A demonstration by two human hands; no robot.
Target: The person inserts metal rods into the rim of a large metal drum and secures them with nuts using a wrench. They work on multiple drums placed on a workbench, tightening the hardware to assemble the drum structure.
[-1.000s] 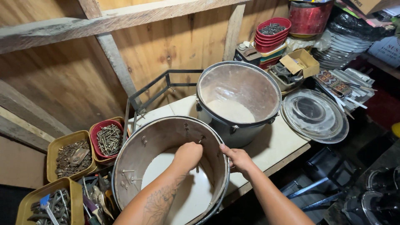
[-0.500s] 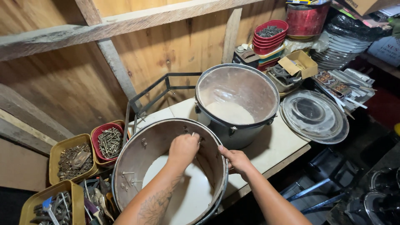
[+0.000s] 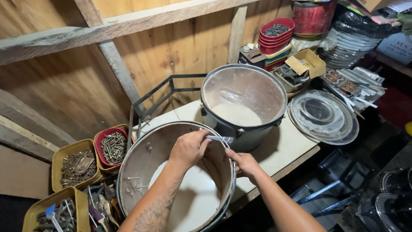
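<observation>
— Fingers (image 3: 201,138) of the left hand (image 3: 187,148) are pinched together on a small metal wrench (image 3: 219,138), its head pointing at the near rim; a second ago that hand was lower, down inside the drum shell (image 3: 141,159), and now it has come up to the top edge.

— And the right hand (image 3: 244,162)?

— Curled over the shell's rim from outside, fingers clamped on the hoop; it has barely moved, so it seems to be steadying the shell while the left brings the tool up.

— Where does the shell sit?

— On the front edge of the pale desk (image 3: 283,146), open side up, white head at the bottom, bolts poking through its left wall; a second drum (image 3: 243,103) stands just behind it, touching or nearly so.

— Around that?

— Red tub of screws (image 3: 112,145) and yellow trays of hardware (image 3: 75,163) to the left; clear round lids (image 3: 322,116) to the right.
</observation>
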